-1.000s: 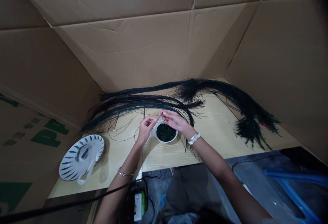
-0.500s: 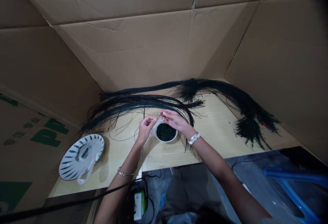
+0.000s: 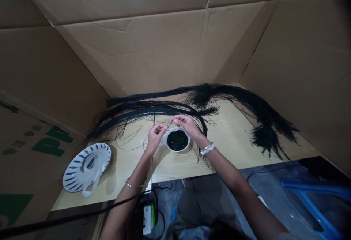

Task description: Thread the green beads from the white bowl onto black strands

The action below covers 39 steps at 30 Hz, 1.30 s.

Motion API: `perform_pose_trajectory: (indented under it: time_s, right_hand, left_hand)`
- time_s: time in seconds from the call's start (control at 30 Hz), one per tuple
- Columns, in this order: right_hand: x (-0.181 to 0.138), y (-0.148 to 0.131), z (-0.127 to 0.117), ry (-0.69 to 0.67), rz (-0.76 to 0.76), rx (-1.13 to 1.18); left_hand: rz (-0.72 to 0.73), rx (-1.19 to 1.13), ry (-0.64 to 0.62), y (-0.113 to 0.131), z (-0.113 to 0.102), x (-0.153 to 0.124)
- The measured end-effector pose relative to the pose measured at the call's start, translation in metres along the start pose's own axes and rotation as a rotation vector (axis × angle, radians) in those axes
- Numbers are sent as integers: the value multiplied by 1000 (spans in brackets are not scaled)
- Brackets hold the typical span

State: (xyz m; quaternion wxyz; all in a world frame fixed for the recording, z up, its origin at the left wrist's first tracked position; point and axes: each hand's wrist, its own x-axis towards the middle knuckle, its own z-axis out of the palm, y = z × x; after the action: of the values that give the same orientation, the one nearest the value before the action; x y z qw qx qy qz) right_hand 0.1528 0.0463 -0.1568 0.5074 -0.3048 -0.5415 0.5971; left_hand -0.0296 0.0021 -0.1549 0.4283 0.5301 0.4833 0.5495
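My left hand [image 3: 155,136] is pinched shut just left of a small white bowl [image 3: 177,141] filled with tiny dark beads. My right hand [image 3: 187,125] hovers over the bowl's far rim, fingertips pinched towards the left hand. A thin thread or wire [image 3: 165,125] runs between the two pinches; I cannot make out more of it. Both hands sit above the light wooden table [image 3: 225,148]. Long bundles of dark strands [image 3: 153,108] lie on the table just beyond the hands.
A blue-striped white plate [image 3: 75,168] holding a crumpled clear plastic bag stands at the table's left. More dark strands [image 3: 265,130] pile up at the right. Cardboard walls [image 3: 153,57] enclose the table. A blue stool frame [image 3: 312,199] and cables [image 3: 82,216] lie below.
My right hand has drawn slightly back over the bowl's far rim, exposing more of the beads. The left hand stays in place.
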Motion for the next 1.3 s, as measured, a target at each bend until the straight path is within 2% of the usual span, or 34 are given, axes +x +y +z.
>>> perform_pose_trajectory:
  time_s: [1.03, 1.17, 1.3]
  right_hand:
    - [-1, -9, 3, 30, -106, -194]
    - [-2, -9, 3, 52, -152, -283]
    - [-4, -9, 1, 41, -270, -405]
  left_hand:
    - [4, 2, -2, 0, -1, -1]
    - [7, 7, -3, 2, -1, -2]
    - [-23, -2, 1, 1, -2, -1]
